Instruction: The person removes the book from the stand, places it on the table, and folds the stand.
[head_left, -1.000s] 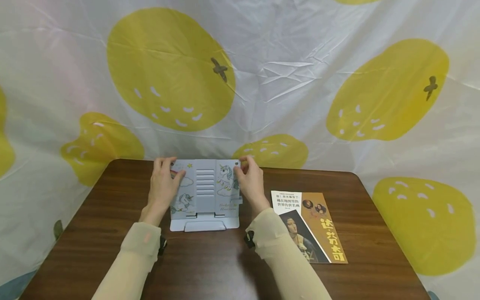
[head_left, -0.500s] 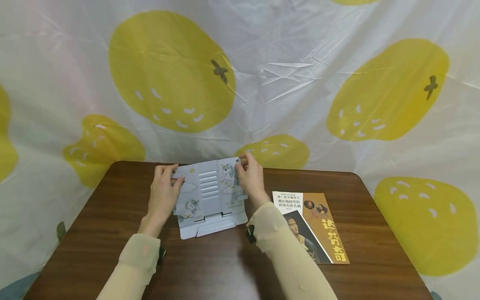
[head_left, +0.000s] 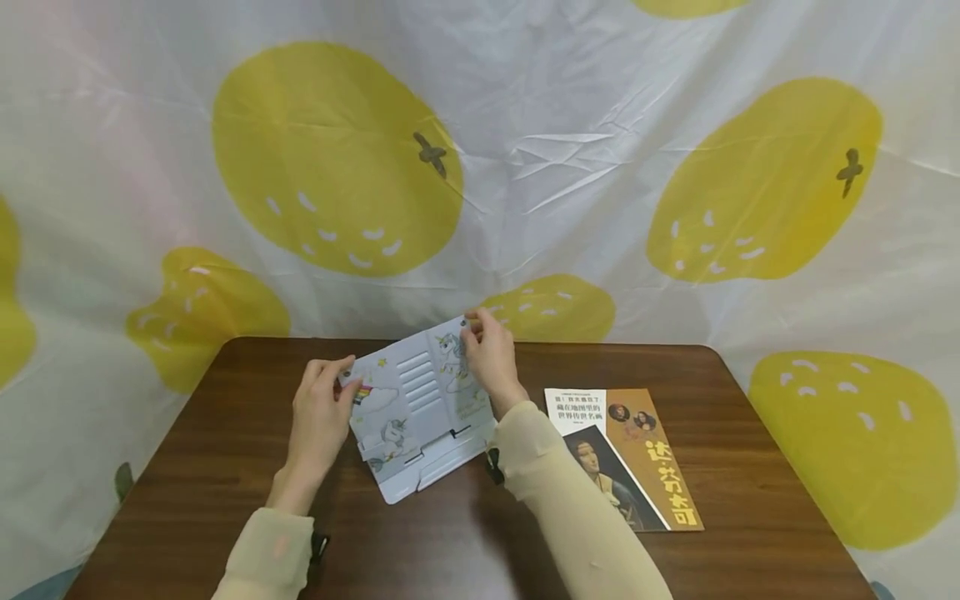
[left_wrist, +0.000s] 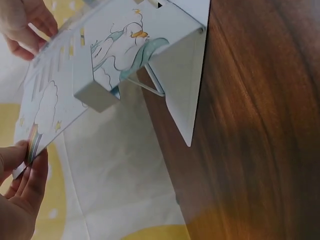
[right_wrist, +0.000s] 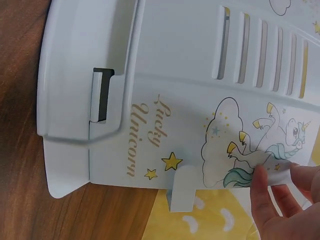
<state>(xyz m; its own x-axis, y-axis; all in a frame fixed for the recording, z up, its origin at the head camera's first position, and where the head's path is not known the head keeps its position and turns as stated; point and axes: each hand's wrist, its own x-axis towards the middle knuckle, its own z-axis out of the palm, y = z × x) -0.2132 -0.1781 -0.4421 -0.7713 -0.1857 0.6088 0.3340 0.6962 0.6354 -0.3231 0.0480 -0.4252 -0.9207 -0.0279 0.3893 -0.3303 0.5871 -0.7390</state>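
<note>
A white folding book stand (head_left: 420,392) with unicorn, cloud and star prints stands turned at an angle on the table. My left hand (head_left: 322,412) pinches the upper left corner of its back panel, thumb in front and fingers behind. At the opposite upper corner my right hand (head_left: 491,354) pinches the panel's edge. In the left wrist view the book stand (left_wrist: 112,55) leans back over its base, with a wire support behind the panel. Slots and the words "Lucky Unicorn" show on the book stand (right_wrist: 180,125) in the right wrist view.
A brown and white book (head_left: 622,458) with a portrait on its cover lies on the wooden table (head_left: 750,467) to the right of the right forearm. Behind the table's far edge hangs a white curtain (head_left: 555,208) with yellow fruit prints.
Both hands have turned the book stand counterclockwise. Its left side has come nearer to me with the left hand, while the right hand stays on the far corner. The book has not moved.
</note>
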